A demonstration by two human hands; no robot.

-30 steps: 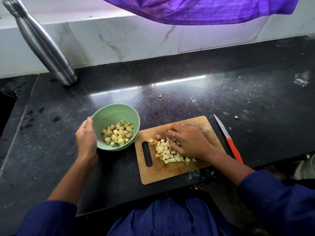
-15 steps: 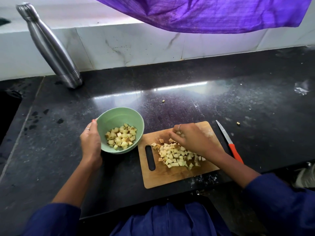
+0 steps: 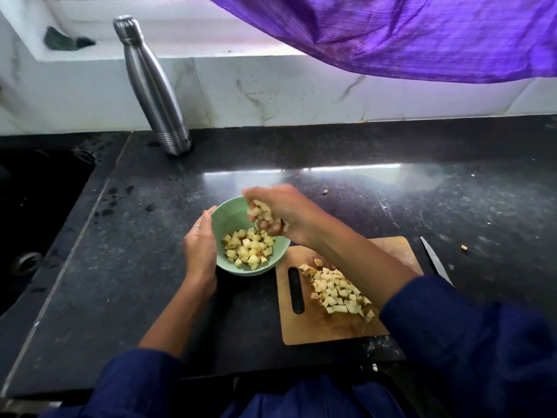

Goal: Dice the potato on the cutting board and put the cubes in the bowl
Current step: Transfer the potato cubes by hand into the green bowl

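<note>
right hand (image 3: 280,209) now up over bowl (image 3: 224,212) clutching cubes (image 3: 262,214), off the board (image 3: 319,330) | left hand (image 3: 200,250) cups bowl | pile (image 3: 337,292) left, so more trips lol

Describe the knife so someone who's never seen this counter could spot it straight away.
Start at the wooden cutting board on the black counter. Just past its right edge lies the knife, flat on the counter. It is the only slim, pointed metal blade there, partly hidden by the blue sleeve.
</note>
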